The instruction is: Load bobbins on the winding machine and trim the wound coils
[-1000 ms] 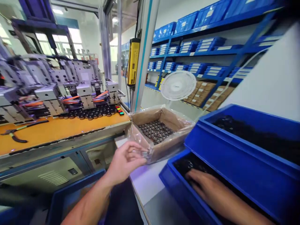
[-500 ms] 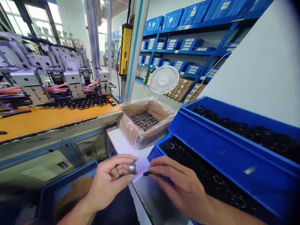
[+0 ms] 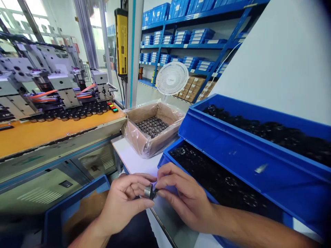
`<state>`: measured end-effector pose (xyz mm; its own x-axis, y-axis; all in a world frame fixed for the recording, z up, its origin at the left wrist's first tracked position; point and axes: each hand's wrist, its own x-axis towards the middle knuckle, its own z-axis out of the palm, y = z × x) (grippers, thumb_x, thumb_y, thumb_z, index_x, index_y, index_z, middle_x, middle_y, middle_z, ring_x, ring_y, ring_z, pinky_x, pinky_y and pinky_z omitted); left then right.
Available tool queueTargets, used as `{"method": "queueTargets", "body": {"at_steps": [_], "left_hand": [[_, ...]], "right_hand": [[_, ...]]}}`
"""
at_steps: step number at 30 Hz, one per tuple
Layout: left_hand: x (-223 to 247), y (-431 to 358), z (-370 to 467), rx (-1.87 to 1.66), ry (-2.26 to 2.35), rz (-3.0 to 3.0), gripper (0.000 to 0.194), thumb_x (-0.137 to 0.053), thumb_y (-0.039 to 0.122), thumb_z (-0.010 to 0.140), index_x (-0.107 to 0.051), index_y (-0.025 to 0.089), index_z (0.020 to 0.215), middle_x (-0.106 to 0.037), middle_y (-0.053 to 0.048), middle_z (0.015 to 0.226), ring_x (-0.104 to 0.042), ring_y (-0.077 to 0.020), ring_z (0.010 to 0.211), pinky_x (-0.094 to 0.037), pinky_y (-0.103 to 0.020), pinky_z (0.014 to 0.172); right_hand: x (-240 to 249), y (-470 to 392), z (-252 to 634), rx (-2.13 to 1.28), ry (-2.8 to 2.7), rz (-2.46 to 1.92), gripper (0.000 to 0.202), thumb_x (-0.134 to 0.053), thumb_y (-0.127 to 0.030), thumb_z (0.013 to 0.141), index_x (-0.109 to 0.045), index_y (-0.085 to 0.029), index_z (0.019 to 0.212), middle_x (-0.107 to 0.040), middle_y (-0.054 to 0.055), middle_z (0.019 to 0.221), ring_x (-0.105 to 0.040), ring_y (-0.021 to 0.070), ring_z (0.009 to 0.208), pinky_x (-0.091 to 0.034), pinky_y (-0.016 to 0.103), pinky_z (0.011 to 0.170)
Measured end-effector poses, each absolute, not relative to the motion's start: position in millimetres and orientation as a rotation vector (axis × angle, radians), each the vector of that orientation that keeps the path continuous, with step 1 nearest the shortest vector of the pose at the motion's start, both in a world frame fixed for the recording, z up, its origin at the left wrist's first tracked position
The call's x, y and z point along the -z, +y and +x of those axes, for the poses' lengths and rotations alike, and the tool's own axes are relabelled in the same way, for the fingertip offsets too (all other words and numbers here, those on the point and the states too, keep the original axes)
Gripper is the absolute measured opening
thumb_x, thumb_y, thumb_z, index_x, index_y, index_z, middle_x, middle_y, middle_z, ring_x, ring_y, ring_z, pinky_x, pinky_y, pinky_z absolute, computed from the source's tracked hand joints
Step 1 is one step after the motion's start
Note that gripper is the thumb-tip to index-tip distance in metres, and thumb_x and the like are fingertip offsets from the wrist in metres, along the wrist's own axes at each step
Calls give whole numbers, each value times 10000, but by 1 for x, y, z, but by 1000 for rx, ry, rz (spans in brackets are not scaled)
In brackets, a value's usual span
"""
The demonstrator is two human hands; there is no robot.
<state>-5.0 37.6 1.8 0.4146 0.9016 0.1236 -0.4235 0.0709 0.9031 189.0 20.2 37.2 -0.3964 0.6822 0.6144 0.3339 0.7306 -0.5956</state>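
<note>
Between the thumb and fingers of my left hand (image 3: 129,196) is a short silvery metal ring (image 3: 148,191). My right hand (image 3: 181,198) pinches a small black plastic part (image 3: 154,193) and holds it against the ring's right-hand end. Fingertips hide much of the black part, so I cannot tell how far it sits inside the ring. Both hands are above the white tabletop (image 3: 133,158), left of a lower blue bin (image 3: 165,160) holding many black parts.
A second blue bin (image 3: 219,129) with black parts rests above the lower one. Behind my hands stands a plastic-lined carton (image 3: 137,146) of small metal parts. At left, a machine (image 3: 62,82) stands over an orange bench (image 3: 64,132) with rows of black-and-metal pieces. A white fan (image 3: 172,78) is farther back.
My right hand has moved left, bringing the black part from a gap away up to the ring's end. My left hand still holds the ring. The whole view has shifted slightly.
</note>
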Motion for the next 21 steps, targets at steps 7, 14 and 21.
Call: {"method": "queueTargets", "body": {"at_steps": [7,14,21], "left_hand": [[-1,33,2,-1046,530,1000,430,-910,65,562,-791,252,931,-801,-23,819,-741,-134,758,-587,-184,723],[-3,33,-2,-1127,572,1049,396,-919,67,539,-791,227,877,-792,-22,827,-727,-128,747,-590,-195,738],[-4,30,-3,-1067,537,1008,382,-937,123,541,-777,183,883,-788,-46,805,-731,-145,745,-588,-213,706]], "right_hand": [[-33,20,190,-408,-2029,-747,167,-560,-92,929,-619,-166,1067,-593,65,956,-599,141,905,-553,263,767],[-35,22,190,-123,-2174,-579,325,-593,-48,859,-583,-57,1184,-615,152,1043,-597,207,1019,-579,360,856],[-31,26,190,70,-2196,-534,277,-610,-123,914,-582,-54,1181,-636,160,1019,-621,224,1000,-604,405,828]]}}
